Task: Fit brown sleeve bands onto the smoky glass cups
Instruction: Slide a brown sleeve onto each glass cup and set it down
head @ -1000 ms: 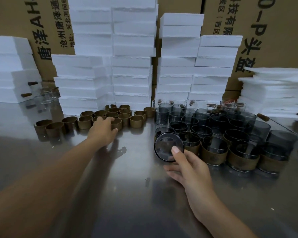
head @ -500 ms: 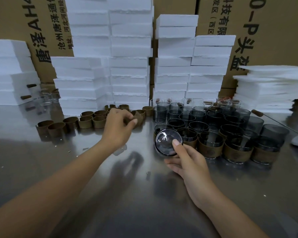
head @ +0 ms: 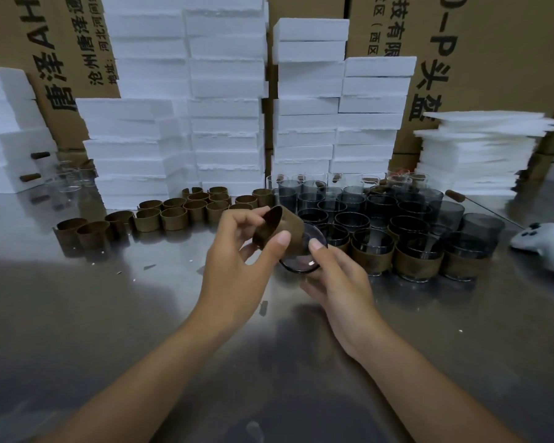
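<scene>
The steel bench (head: pixel 109 314) runs back to stacks of white foam slabs (head: pixel 227 91) and printed cartons (head: pixel 493 43). A row of loose bands (head: pixel 173 215) lies left of centre, and bare cups (head: pixel 349 203) stand right of centre behind a front row of banded cups (head: pixel 371 254). At the middle of the frame your left hand (head: pixel 237 260) pinches one brown sleeve band (head: pixel 288 228), thumb on its near wall and fingers (head: pixel 259 212) curled over its far rim. Your right hand (head: pixel 339 282) grips the smoky glass cup (head: pixel 301 262) just below and to the right, thumb on the edge of its base, the other fingers curled underneath. The cup is tipped so its round base faces you. The band's axis slants from upper left down to lower right, straight at that base, and its dark open mouth faces upper left. The band's lower edge overlaps the cup's upper left side, but you cannot tell whether it has begun to slide on. The next move looks to depend on lining the band's lower opening up square with the base, then pushing along that slant. The left hand does the pushing while the right steadies the cup.
</scene>
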Demonstrator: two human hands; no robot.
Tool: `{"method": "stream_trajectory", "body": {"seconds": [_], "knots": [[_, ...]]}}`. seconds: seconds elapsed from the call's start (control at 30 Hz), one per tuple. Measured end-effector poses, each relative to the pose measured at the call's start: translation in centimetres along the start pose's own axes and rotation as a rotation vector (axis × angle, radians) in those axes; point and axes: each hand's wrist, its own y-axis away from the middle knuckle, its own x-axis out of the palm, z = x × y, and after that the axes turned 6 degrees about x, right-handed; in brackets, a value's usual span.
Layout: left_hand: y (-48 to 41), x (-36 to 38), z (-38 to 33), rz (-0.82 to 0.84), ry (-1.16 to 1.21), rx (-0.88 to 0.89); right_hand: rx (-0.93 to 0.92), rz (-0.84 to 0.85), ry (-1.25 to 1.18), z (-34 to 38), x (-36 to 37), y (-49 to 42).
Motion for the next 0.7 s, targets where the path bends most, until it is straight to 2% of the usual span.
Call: {"method": "stream_trajectory", "body": {"seconds": [0.13,0.33,0.4,0.53,0.7], "knots": [[0.6,-0.5,-0.5,0.059,-0.128,0.118,0.065,0.091,-0.099,0.0,0.3,0.4],[0.9,-0.3,-0.9,0.078,-0.249,0.154,0.138,0.154,-0.346,0.7,1.3,1.2],[1.0,-0.2,-0.9,0.092,-0.213,0.175,0.16,0.171,-0.387,0.7,1.4,1.3],[1.2,0.0,-0.9,0.135,-0.087,0.108,0.232,0.201,-0.423,0.6,1.2,1.4],[1.3,0.1,-0.7,0.14,-0.091,0.083,0.232,0.298,-0.389,1.1,1.3,1.8]]}}
